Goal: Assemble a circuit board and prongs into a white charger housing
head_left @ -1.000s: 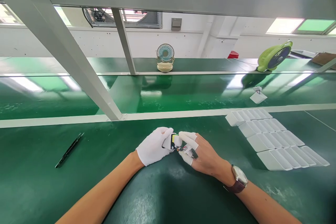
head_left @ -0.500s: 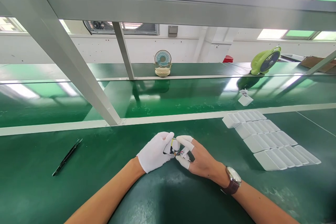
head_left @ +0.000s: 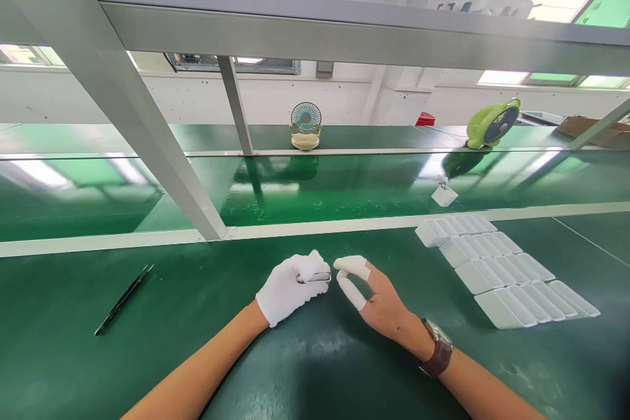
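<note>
White wall (head_left: 344,104) behind; glossy green worktop (head_left: 211,289) beneath the left hand (head_left: 290,290).

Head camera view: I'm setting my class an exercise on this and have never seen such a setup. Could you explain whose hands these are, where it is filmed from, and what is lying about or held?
There is no machine here: a person works with their own two hands. The camera is worn on the head, looking forward and down.

The gloved left hand holds a small object, mostly hidden by the fingers. The right hand, with white finger covers and a watch on its wrist, is curved close by; nothing shows in its grasp.

On the green table, black tweezers lie to the left and white trays stand in rows to the right. Farther back are a cream fan and a green fan.
</note>
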`<action>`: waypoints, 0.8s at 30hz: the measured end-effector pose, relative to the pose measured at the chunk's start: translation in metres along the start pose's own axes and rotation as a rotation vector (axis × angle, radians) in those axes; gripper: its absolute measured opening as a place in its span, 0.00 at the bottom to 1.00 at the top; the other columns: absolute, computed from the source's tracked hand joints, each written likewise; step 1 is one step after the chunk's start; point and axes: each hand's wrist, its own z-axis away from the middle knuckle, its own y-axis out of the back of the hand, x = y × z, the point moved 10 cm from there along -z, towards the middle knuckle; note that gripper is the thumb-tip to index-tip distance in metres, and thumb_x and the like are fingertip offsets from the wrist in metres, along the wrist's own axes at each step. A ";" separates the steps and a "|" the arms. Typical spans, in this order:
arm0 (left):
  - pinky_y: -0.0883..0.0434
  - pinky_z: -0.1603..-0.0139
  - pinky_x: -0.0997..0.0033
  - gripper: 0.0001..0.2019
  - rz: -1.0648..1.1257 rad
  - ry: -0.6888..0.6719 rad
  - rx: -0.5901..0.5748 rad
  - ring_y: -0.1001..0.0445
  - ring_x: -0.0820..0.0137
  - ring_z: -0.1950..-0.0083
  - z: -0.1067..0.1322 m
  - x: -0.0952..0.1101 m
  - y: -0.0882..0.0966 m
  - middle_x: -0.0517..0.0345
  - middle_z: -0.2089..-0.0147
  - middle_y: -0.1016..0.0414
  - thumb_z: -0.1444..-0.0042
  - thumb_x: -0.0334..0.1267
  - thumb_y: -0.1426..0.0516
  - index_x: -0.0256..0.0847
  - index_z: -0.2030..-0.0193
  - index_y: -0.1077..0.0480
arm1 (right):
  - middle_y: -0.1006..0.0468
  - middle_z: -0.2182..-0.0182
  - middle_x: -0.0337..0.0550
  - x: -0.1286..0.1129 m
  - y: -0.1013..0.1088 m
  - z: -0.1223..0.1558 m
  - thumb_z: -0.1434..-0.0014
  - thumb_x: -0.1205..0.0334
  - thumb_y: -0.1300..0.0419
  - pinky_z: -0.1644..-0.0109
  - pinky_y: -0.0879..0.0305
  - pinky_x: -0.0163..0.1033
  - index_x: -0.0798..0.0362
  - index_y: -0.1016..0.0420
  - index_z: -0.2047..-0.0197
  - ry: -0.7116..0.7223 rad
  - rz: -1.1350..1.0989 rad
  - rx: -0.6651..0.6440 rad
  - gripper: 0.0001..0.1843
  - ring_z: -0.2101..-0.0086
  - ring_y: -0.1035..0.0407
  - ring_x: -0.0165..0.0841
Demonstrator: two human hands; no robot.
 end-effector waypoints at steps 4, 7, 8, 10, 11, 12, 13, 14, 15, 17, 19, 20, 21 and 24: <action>0.23 0.45 0.55 0.15 0.321 0.130 -0.053 0.20 0.61 0.49 0.002 -0.015 -0.005 0.54 0.51 0.19 0.39 0.46 0.41 0.43 0.48 0.26 | 0.33 0.35 0.51 0.001 -0.013 0.005 0.32 0.62 0.41 0.34 0.33 0.55 0.43 0.38 0.30 0.086 0.168 -0.063 0.28 0.37 0.36 0.43; 0.26 0.38 0.49 0.21 0.320 0.099 -0.039 0.23 0.56 0.41 0.003 -0.015 0.001 0.49 0.42 0.22 0.37 0.49 0.42 0.42 0.41 0.27 | 0.41 0.30 0.53 0.000 -0.030 0.008 0.32 0.62 0.40 0.34 0.34 0.56 0.42 0.46 0.26 0.135 0.284 -0.189 0.34 0.34 0.39 0.45; 0.27 0.37 0.49 0.21 0.290 0.070 -0.045 0.24 0.55 0.40 0.003 -0.013 0.002 0.49 0.40 0.22 0.36 0.50 0.43 0.42 0.42 0.26 | 0.43 0.29 0.53 -0.002 -0.034 0.009 0.32 0.62 0.40 0.35 0.32 0.56 0.41 0.45 0.27 0.161 0.318 -0.212 0.34 0.35 0.39 0.46; 0.27 0.36 0.50 0.20 0.274 0.030 -0.060 0.24 0.56 0.40 0.003 -0.010 0.002 0.49 0.41 0.22 0.35 0.49 0.44 0.42 0.42 0.25 | 0.44 0.29 0.53 -0.005 -0.038 0.010 0.32 0.63 0.40 0.37 0.29 0.57 0.40 0.42 0.28 0.210 0.366 -0.224 0.33 0.37 0.36 0.47; 0.27 0.37 0.50 0.20 0.277 0.028 -0.064 0.24 0.56 0.41 0.003 -0.010 0.002 0.49 0.43 0.21 0.34 0.48 0.45 0.42 0.41 0.26 | 0.43 0.29 0.52 -0.006 -0.039 0.010 0.32 0.64 0.40 0.38 0.29 0.56 0.39 0.42 0.28 0.221 0.373 -0.220 0.32 0.37 0.35 0.47; 0.27 0.37 0.50 0.20 0.273 0.034 -0.060 0.23 0.57 0.42 0.002 -0.011 0.003 0.49 0.43 0.20 0.35 0.48 0.44 0.42 0.41 0.26 | 0.42 0.30 0.52 -0.006 -0.039 0.010 0.32 0.64 0.41 0.39 0.28 0.56 0.40 0.43 0.28 0.224 0.367 -0.210 0.33 0.38 0.35 0.47; 0.28 0.36 0.50 0.20 0.255 0.043 -0.054 0.23 0.56 0.42 0.002 -0.012 0.004 0.49 0.43 0.20 0.35 0.47 0.44 0.42 0.41 0.26 | 0.40 0.31 0.53 -0.005 -0.038 0.010 0.32 0.65 0.42 0.39 0.28 0.56 0.41 0.46 0.27 0.219 0.353 -0.199 0.34 0.38 0.34 0.46; 0.29 0.35 0.50 0.20 0.230 0.052 -0.048 0.24 0.56 0.41 0.001 -0.014 0.005 0.49 0.42 0.21 0.36 0.47 0.43 0.42 0.42 0.26 | 0.38 0.32 0.53 -0.003 -0.038 0.010 0.32 0.65 0.42 0.38 0.29 0.55 0.42 0.48 0.25 0.208 0.338 -0.191 0.35 0.39 0.34 0.45; 0.30 0.34 0.49 0.19 0.214 0.059 -0.042 0.24 0.55 0.40 0.001 -0.015 0.006 0.49 0.41 0.22 0.36 0.47 0.42 0.41 0.43 0.25 | 0.37 0.33 0.53 -0.002 -0.038 0.010 0.32 0.65 0.43 0.38 0.29 0.55 0.43 0.51 0.25 0.199 0.326 -0.189 0.37 0.39 0.34 0.44; 0.30 0.34 0.50 0.19 0.240 0.068 -0.033 0.25 0.55 0.39 0.001 -0.017 0.007 0.49 0.40 0.22 0.37 0.46 0.42 0.40 0.43 0.25 | 0.36 0.33 0.52 0.001 -0.039 0.011 0.31 0.66 0.44 0.38 0.29 0.55 0.43 0.53 0.24 0.197 0.322 -0.191 0.37 0.39 0.34 0.44; 0.28 0.36 0.51 0.20 0.303 0.080 -0.028 0.23 0.56 0.41 0.003 -0.019 0.007 0.48 0.42 0.21 0.38 0.45 0.41 0.40 0.42 0.26 | 0.36 0.33 0.52 0.002 -0.041 0.011 0.31 0.67 0.45 0.38 0.29 0.55 0.42 0.52 0.24 0.207 0.325 -0.195 0.36 0.39 0.34 0.44; 0.27 0.38 0.52 0.20 0.319 0.090 -0.029 0.22 0.57 0.43 0.003 -0.020 0.006 0.48 0.43 0.21 0.39 0.44 0.40 0.39 0.42 0.27 | 0.36 0.33 0.52 0.003 -0.041 0.011 0.31 0.68 0.46 0.38 0.29 0.55 0.41 0.51 0.24 0.211 0.323 -0.191 0.36 0.39 0.34 0.44; 0.25 0.40 0.53 0.22 0.326 0.102 -0.040 0.21 0.58 0.46 0.004 -0.021 0.004 0.49 0.45 0.20 0.41 0.43 0.38 0.40 0.41 0.27 | 0.35 0.34 0.51 0.003 -0.040 0.011 0.30 0.68 0.46 0.39 0.29 0.54 0.41 0.50 0.25 0.216 0.319 -0.184 0.35 0.40 0.34 0.43; 0.21 0.47 0.57 0.27 0.289 0.109 -0.094 0.18 0.60 0.52 0.005 -0.021 -0.006 0.52 0.51 0.17 0.47 0.38 0.34 0.41 0.40 0.29 | 0.34 0.35 0.49 0.000 -0.039 0.010 0.30 0.70 0.47 0.41 0.27 0.53 0.38 0.46 0.26 0.242 0.307 -0.156 0.33 0.40 0.33 0.43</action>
